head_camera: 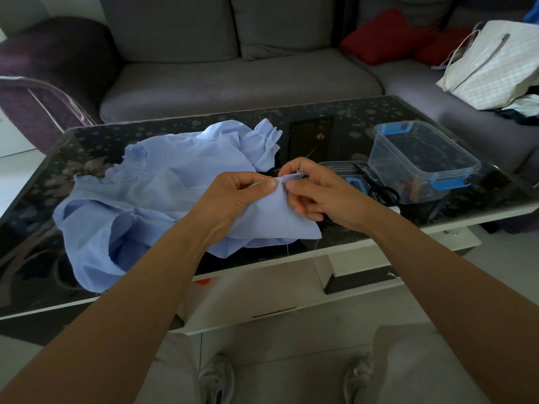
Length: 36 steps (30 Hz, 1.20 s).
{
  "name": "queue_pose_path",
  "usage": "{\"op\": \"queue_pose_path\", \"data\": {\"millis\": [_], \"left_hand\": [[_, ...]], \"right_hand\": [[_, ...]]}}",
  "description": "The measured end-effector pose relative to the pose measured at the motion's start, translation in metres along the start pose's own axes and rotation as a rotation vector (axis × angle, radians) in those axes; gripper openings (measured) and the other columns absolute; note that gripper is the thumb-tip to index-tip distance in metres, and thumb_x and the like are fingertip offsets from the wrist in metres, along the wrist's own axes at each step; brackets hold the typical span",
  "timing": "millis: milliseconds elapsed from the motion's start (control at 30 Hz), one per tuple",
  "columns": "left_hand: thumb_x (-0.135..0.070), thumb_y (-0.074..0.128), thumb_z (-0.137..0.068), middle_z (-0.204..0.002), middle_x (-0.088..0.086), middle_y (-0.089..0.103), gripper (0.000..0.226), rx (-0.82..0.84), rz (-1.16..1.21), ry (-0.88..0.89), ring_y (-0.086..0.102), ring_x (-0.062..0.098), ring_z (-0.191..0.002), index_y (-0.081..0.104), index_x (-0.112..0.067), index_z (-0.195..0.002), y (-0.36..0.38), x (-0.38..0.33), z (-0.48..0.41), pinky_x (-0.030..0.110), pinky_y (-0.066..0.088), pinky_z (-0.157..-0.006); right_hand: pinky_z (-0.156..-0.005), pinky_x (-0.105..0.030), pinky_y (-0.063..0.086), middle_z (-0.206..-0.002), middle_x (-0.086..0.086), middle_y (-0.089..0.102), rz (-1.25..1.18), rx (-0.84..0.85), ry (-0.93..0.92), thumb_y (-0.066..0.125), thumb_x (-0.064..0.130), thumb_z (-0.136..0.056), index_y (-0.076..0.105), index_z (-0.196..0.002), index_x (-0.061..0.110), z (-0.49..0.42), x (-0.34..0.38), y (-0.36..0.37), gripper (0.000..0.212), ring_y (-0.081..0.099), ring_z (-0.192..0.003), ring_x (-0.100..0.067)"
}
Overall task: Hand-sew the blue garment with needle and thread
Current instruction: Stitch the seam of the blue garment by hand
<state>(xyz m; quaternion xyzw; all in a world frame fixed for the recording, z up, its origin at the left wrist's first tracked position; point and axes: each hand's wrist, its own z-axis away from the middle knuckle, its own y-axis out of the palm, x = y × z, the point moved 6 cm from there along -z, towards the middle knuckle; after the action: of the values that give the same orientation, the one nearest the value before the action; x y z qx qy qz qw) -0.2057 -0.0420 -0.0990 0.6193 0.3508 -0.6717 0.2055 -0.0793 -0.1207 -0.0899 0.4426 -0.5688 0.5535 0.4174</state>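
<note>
Blue garment [145,193] heaped on glass table [320,135] from centre to 9 o'clock, seam edge lifted and pinched taut by right hand [318,193] so left hand [233,196] can pinch needle [268,179] through the fold; scissors [385,192] and clear box [420,158] parked at 3 o'clock, likely for reach.

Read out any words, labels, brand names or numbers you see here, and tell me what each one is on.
None can be read.
Clear box with blue clips: no label shows.
Pale bag on the sofa: only a fine pattern, too blurred to tell whether it is print.
Blue garment: no tag or print shows.
Shoes: any marks are too blurred to read.
</note>
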Motion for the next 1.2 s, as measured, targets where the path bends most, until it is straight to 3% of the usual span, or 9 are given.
{"op": "queue_pose_path", "data": {"millis": [233,333,400,467,633,800,967,1100,1200], "left_hand": [[-0.022,0.064,-0.091,-0.076,-0.014,0.072,0.021,0.023,-0.027,-0.011,0.062,0.001,-0.081,0.073,-0.028,-0.074,0.001,-0.003,0.001,0.018,0.046,-0.080],[-0.024,0.067,-0.089,-0.078,-0.008,0.071,0.016,-0.056,-0.001,-0.029,0.061,0.007,-0.084,0.073,-0.024,-0.074,-0.002,-0.002,0.001,0.022,0.046,-0.081],[-0.028,0.069,-0.087,-0.082,-0.007,0.072,0.012,-0.086,-0.042,-0.063,0.061,0.008,-0.086,0.075,-0.023,-0.078,-0.002,0.000,0.001,0.020,0.045,-0.081],[-0.030,0.068,-0.087,-0.088,-0.005,0.073,0.011,-0.072,-0.073,-0.085,0.061,0.010,-0.090,0.076,-0.024,-0.082,0.000,0.002,0.001,0.020,0.046,-0.082],[-0.030,0.067,-0.089,-0.095,0.000,0.074,0.012,-0.046,-0.107,-0.098,0.063,0.016,-0.098,0.076,-0.023,-0.088,0.002,0.004,0.000,0.027,0.048,-0.090],[-0.028,0.065,-0.092,-0.067,-0.014,0.067,0.016,-0.006,-0.251,-0.027,0.059,-0.008,-0.064,0.072,-0.021,-0.080,0.007,0.002,0.000,0.005,0.042,-0.061],[-0.027,0.065,-0.092,-0.070,-0.001,0.066,0.018,-0.095,-0.296,0.015,0.057,0.002,-0.061,0.072,-0.017,-0.078,0.002,0.002,-0.004,0.008,0.041,-0.057],[-0.025,0.066,-0.092,-0.070,0.003,0.064,0.021,-0.191,-0.298,-0.014,0.052,0.002,-0.062,0.074,-0.009,-0.083,-0.009,0.008,-0.005,0.006,0.037,-0.054],[-0.023,0.065,-0.092,-0.081,0.005,0.067,0.022,-0.262,-0.190,-0.042,0.056,0.008,-0.077,0.072,-0.009,-0.075,-0.018,0.010,-0.006,0.012,0.042,-0.064]], "right_hand": [[-0.047,-0.018,0.038,-0.070,0.003,0.057,0.032,-0.023,-0.007,0.041,0.007,-0.102,0.042,-0.126,0.008,-0.001,-0.002,0.002,0.024,0.040,-0.048,-0.009],[-0.073,-0.018,0.049,-0.106,0.000,0.058,0.267,-0.236,-0.140,0.057,0.012,-0.096,0.047,-0.125,0.019,-0.003,0.001,-0.011,0.032,0.057,-0.079,-0.003],[-0.089,-0.012,0.042,-0.122,-0.002,0.050,0.404,-0.337,-0.263,0.063,0.020,-0.089,0.055,-0.118,0.024,-0.001,0.006,-0.015,0.030,0.052,-0.100,0.001],[-0.094,-0.005,0.035,-0.121,0.002,0.049,0.455,-0.353,-0.316,0.068,0.023,-0.086,0.062,-0.104,0.026,-0.001,0.009,-0.014,0.019,0.045,-0.110,0.006],[-0.098,-0.015,0.038,-0.115,0.002,0.052,0.514,-0.368,-0.353,0.073,0.024,-0.085,0.065,-0.088,0.029,-0.002,0.007,-0.012,0.010,0.047,-0.115,-0.007],[-0.099,-0.024,0.042,-0.111,0.002,0.056,0.513,-0.320,-0.504,0.062,0.030,-0.087,0.066,-0.090,0.020,0.000,0.013,-0.003,0.012,0.051,-0.112,-0.010],[-0.093,-0.038,0.054,-0.097,-0.002,0.070,0.240,-0.268,-0.394,0.060,0.029,-0.089,0.061,-0.093,0.017,0.000,0.008,-0.002,0.012,0.067,-0.102,-0.015],[-0.085,-0.032,0.055,-0.087,-0.010,0.070,-0.028,-0.072,-0.319,0.057,0.007,-0.095,0.054,-0.094,0.011,0.005,0.018,0.004,0.005,0.070,-0.087,-0.021],[-0.073,-0.030,0.055,-0.077,-0.003,0.066,-0.109,0.448,0.073,0.053,0.004,-0.096,0.055,-0.095,0.009,0.018,0.005,0.023,0.005,0.065,-0.069,-0.017]]}}
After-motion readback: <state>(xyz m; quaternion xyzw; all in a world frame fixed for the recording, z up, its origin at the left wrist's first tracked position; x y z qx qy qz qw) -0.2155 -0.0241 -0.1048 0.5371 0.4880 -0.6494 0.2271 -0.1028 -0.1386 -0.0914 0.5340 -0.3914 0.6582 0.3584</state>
